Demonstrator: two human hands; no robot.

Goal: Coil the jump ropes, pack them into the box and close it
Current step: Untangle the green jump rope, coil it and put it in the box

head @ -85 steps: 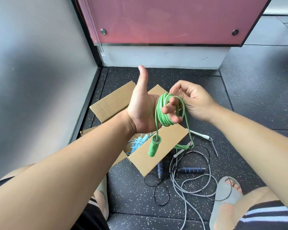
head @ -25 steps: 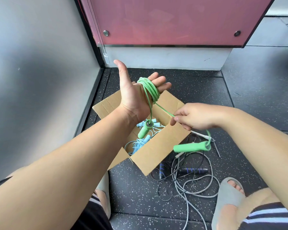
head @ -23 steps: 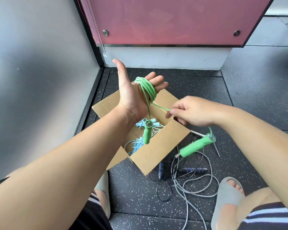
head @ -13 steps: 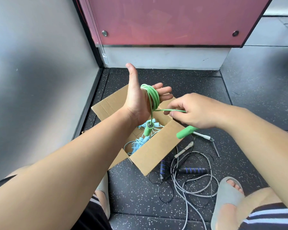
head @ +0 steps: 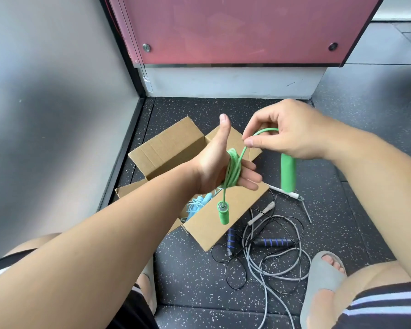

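Up goes our right hand (head: 292, 134), higher than half a second ago, and its green handle (head: 288, 173) now hangs straight down beneath it. We pinch the green jump rope (head: 234, 169) between thumb and forefinger. Our left hand (head: 214, 167) is spread, thumb up, fingers straight, the cord wound round them, the other handle (head: 223, 213) dangling over the open box (head: 171, 148). A blue rope (head: 195, 206) lies inside; black rope (head: 273, 242) and grey rope (head: 266, 302) sprawl beside it on the floor (head: 199, 281).

Matt brown corrugated cardboard box (head: 169, 148) on speckled rubbery floor (head: 199, 276); smooth green plastic-looking rope (head: 234, 170), glossy pink panel (head: 235, 29).
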